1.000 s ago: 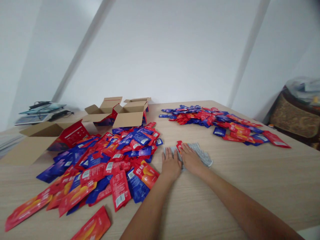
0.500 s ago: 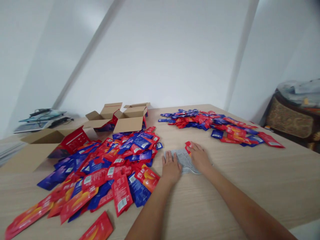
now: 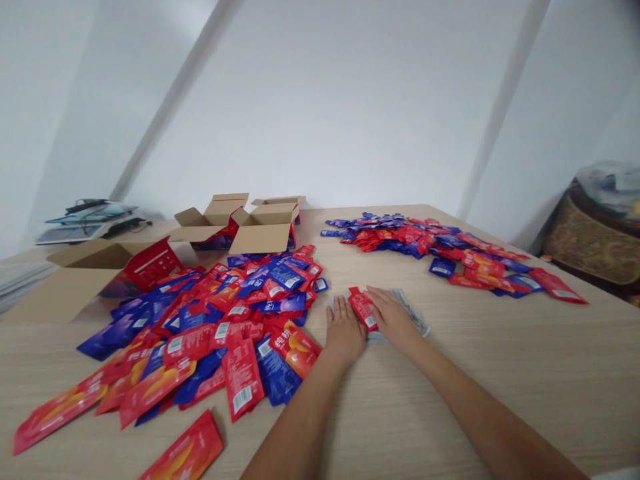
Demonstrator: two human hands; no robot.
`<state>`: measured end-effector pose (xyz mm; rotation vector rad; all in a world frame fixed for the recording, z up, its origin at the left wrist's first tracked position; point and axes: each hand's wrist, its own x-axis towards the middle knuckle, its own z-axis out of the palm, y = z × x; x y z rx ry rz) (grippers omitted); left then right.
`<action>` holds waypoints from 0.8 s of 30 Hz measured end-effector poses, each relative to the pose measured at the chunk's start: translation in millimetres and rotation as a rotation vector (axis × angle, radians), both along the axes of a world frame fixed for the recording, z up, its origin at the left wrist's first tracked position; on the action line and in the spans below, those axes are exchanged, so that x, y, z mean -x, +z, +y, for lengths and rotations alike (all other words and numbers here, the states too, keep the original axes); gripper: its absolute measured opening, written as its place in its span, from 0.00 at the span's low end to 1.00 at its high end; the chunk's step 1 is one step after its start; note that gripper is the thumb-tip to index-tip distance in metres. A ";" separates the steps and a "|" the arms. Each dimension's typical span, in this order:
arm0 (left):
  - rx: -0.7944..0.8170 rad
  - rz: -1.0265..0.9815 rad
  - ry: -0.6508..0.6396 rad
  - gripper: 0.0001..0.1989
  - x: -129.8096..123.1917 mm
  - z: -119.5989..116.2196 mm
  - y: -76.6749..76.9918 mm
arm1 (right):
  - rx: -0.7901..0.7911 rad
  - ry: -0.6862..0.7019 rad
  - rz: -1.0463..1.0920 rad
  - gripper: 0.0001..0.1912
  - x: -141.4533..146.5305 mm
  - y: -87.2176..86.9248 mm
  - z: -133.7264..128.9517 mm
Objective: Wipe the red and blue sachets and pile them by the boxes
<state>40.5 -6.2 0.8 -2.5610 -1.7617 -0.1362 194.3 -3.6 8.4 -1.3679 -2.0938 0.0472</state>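
Head view: both hands lie flat and spread on the desk (image 3: 450, 400), left hand (image 3: 344, 331) and right hand (image 3: 394, 320) side by side on a grey packet stack (image 3: 413, 313), mostly hidden under them. A red sachet (image 3: 363, 309) sits between them on that stack, though whether the right fingers pinch it is hard to tell. The big sachet pile (image 3: 210, 327) lies just left, another far pile (image 3: 430, 247) beyond.

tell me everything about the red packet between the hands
The red packet is a small, flat, glossy sachet with a white label patch near its lower end. It lies slanted on a grey stack on the table, between the left hand and right hand, whose thumb side touches it.
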 end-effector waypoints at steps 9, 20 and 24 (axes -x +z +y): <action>0.003 -0.039 -0.002 0.31 0.2 0.2 -0.9 | 0.206 -0.048 -0.275 0.24 14.5 -11.0 -1.9; 0.006 -0.042 -0.021 0.31 3.4 -1.8 4.0 | 0.141 -0.332 -0.343 0.22 -28.4 -11.8 6.6; 0.002 -0.047 -0.018 0.32 3.1 -0.7 2.3 | 0.003 -0.214 -0.265 0.23 -20.0 -0.4 1.8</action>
